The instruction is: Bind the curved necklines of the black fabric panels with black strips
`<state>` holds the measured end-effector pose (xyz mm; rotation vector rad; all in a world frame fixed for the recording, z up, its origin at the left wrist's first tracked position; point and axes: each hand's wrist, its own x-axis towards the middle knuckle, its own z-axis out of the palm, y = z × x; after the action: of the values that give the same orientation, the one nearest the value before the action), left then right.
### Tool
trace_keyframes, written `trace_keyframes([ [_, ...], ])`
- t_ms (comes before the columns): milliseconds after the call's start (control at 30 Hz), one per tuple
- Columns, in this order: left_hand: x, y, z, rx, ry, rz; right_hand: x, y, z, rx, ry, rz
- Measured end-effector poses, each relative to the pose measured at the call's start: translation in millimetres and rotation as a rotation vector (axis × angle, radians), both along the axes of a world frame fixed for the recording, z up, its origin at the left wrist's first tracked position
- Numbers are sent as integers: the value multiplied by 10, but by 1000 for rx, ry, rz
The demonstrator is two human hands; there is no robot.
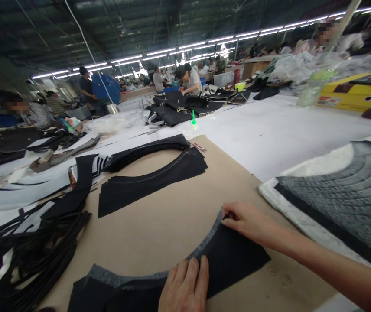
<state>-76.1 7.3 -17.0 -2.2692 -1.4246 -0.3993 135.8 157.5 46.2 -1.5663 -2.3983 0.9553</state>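
A curved black fabric piece [234, 251] with a grey strip along its inner curve lies on the brown board [146, 236] in front of me. My left hand [185, 286] rests flat on its middle, fingers stretched out near the curved edge. At the upper right end of that curve, my right hand [240, 219] pinches the edge between thumb and fingers. Farther up the board lies a stack of curved black pieces [159, 182] with a stitched-looking curve. Behind it is another curved black stack [146, 151], and small pink-handled snips [199, 147] lie beside it.
Black strips and scraps [42, 260] heap at the left. Layered grey curved pieces [335, 186] lie on a white pad at the right. A green-tipped bottle [193, 123], a yellow box [354, 93] and black bags [185, 104] stand farther back. Other people work beyond.
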Motion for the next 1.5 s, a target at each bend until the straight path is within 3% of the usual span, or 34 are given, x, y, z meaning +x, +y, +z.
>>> trace_keyframes([
  [533, 37, 18, -15, -25, 20, 37, 7, -26, -190, 75, 26, -86],
  [1033, 129, 1, 26, -54, -46, 94, 21, -157, -146, 116, 82, -83],
  [1300, 147, 7, 61, -118, -93, 103, 156, -355, -207, 458, 224, 37],
  [1400, 183, -2, 117, -151, -160, 126, 136, -474, -225, 639, 206, 180],
  [1500, 221, -39, 177, -159, -255, 122, 114, -576, -370, 756, 167, 361],
])
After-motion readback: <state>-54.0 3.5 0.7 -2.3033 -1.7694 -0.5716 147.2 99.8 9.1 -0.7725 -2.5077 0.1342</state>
